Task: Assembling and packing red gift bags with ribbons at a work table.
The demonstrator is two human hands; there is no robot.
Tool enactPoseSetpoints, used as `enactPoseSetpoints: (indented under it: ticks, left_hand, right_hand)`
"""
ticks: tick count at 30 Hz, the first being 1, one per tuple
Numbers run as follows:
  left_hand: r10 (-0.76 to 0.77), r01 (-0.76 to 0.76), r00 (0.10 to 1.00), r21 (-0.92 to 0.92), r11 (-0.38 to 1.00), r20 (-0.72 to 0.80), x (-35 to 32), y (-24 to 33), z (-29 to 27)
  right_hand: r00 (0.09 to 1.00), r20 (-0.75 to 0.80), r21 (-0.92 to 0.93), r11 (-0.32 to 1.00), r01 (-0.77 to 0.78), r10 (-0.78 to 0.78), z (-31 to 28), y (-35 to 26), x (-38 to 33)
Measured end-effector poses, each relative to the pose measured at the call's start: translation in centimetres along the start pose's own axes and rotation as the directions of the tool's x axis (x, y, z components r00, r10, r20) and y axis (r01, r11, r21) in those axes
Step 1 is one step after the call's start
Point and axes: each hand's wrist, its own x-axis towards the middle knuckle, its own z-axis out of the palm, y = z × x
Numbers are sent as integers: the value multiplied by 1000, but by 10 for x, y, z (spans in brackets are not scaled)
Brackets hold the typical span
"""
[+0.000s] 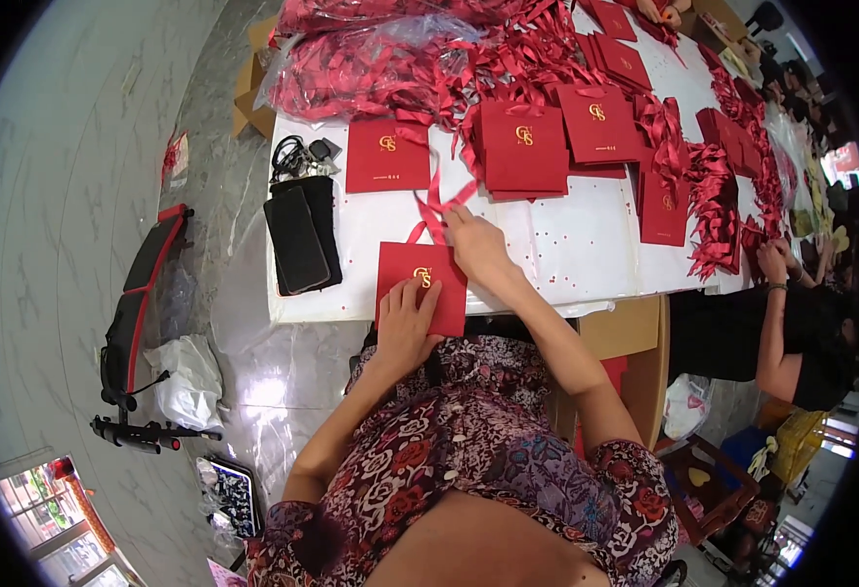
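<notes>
A small red gift bag [445, 305] with gold lettering lies at the table's front edge, right before me. My left hand [405, 323] grips its lower part, fingers laid over the front. Above the bag's top edge, my right hand [480, 247] pinches a red ribbon [433, 225], whose loops and loose ends spread over the white table. Exactly how the ribbon meets the bag is partly hidden by my right fingers. Another red bag [371, 161] lies flat beyond it. Stacked red bags [522, 161] with ribbon handles stand to the right of that one.
A black phone [294, 240] and a coiled black cable [297, 157] lie at the table's left. Ribbons in clear plastic [361, 73] heap at the back. A cardboard box [635, 338] stands below the front edge. Another person's hands [773, 262] work at the right.
</notes>
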Motion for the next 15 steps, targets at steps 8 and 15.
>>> enactPoseSetpoints:
  ticks: [8, 15]
  left_hand:
    - [-15, 10, 995, 50, 999, 102, 3, 6, -9]
    - [-27, 24, 999, -81, 996, -36, 12, -4, -4]
  right_hand:
    - [973, -231, 254, 966, 40, 20, -24, 19, -65]
    - [921, -257, 326, 923, -202, 293, -38, 56, -72]
